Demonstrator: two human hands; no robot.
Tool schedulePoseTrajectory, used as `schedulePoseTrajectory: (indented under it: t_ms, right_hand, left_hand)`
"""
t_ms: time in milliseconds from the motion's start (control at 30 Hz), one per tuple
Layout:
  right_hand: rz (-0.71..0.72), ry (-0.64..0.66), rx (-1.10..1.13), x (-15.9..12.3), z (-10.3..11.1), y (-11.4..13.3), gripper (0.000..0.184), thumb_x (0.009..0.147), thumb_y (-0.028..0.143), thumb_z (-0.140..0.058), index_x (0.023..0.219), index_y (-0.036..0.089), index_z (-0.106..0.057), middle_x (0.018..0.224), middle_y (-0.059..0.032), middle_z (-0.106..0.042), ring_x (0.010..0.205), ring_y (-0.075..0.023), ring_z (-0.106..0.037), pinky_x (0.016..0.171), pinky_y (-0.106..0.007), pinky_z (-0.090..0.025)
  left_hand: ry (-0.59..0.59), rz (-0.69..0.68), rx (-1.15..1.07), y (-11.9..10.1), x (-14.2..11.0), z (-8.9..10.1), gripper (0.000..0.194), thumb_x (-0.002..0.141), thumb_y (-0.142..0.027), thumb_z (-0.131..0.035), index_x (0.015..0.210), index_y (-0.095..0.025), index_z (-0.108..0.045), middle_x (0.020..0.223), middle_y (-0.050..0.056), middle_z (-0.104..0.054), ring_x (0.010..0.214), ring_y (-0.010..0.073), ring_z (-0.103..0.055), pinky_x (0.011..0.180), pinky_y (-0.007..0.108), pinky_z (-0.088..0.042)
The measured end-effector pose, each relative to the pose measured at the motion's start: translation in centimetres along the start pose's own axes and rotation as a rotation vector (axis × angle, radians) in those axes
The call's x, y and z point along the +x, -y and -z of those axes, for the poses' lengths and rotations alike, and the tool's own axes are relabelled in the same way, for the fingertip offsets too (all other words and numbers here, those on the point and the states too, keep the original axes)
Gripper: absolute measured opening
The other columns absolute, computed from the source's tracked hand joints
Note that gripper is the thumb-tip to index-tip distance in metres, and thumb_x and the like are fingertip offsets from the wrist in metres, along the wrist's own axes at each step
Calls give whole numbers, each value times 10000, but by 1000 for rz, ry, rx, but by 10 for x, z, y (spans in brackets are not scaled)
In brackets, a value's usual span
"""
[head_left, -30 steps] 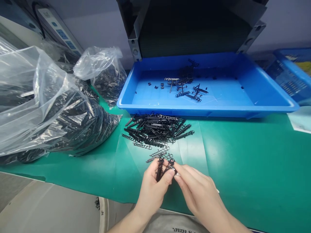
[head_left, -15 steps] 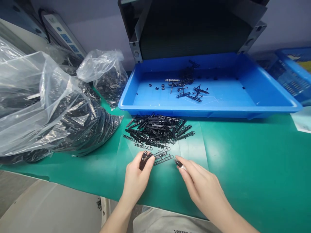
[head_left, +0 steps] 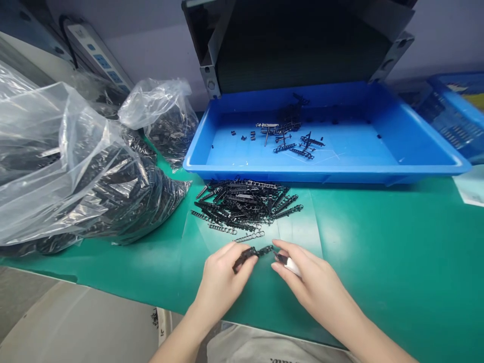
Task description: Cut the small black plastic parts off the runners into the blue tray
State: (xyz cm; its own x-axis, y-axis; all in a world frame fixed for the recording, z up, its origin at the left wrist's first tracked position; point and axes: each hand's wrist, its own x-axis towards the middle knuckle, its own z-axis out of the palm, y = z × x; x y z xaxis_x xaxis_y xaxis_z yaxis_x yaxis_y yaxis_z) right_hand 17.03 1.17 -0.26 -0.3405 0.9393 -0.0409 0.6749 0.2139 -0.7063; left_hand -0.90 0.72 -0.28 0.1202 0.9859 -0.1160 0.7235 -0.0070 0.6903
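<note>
Left hand (head_left: 221, 272): grip closed on black strips (head_left: 246, 256), ends poking out toward the right hand (head_left: 319, 280). Right grip closed on a white-handled tool (head_left: 292, 266), dark tip just beside those ends. Held strips are over the table (head_left: 378, 247), nearer the person than the pile (head_left: 245, 204); blue tray (head_left: 321, 176) beyond.

A lilac wall (head_left: 159, 50) stands behind the green-topped table (head_left: 385, 242), above grey floor (head_left: 17, 290).

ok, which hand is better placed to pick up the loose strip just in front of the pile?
Probably the left hand: it's nearer the loose strip and holds similar black parts. The right hand is farther off, gripping what looks like a white-handled tool.
</note>
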Motion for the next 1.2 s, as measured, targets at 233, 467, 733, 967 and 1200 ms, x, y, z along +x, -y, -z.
schedulePoseTrajectory:
  t_ms: [233,467,733,967,1200]
  right_hand:
    - [-93,224,418,7,15,14,176,871,230,-413,757,210,-546,667,35,-633,642,-127,-601,607,-234,-474]
    - [-44,161,177,-4,14,2,326,903,311,-335,1196,204,-430,1099,-66,-597,961,-205,-575,762,-360,-480]
    - [159,97,-110,-13,10,6,323,909,202,-309,1172,156,-491,928,-74,-636,826,-206,-598,558,-306,-485]
    - [221,29,-167,-12,5,6,313,904,187,-328,1142,116,-519,820,-67,-642,731,-191,-598,476,-268,-447]
    - [207,39,-154,-12,5,7,310,898,179,-336,1138,118,-523,792,-56,-641,703,-181,-602,460,-260,-446]
  left_hand:
    - [328,247,-779,-18,-9,-10,167,728,-272,-608,722,-191,-462,643,-39,-445,488,75,-382,435,193,-295]
    - [225,386,-1162,-18,-9,-23,222,784,-315,-576,904,-167,-462,604,-54,-517,331,-10,-250,328,144,-139]
    - [191,397,-1242,-20,-9,-22,262,752,-323,-628,898,-163,-480,612,-52,-535,319,-25,-275,313,116,-160]
    - [172,386,-1231,-21,-10,-25,216,767,-309,-612,863,-162,-486,601,-57,-526,324,-24,-280,314,112,-173]
    - [165,401,-1212,-19,-10,-26,268,755,-356,-618,870,-170,-462,601,-62,-515,328,-18,-267,316,121,-164]
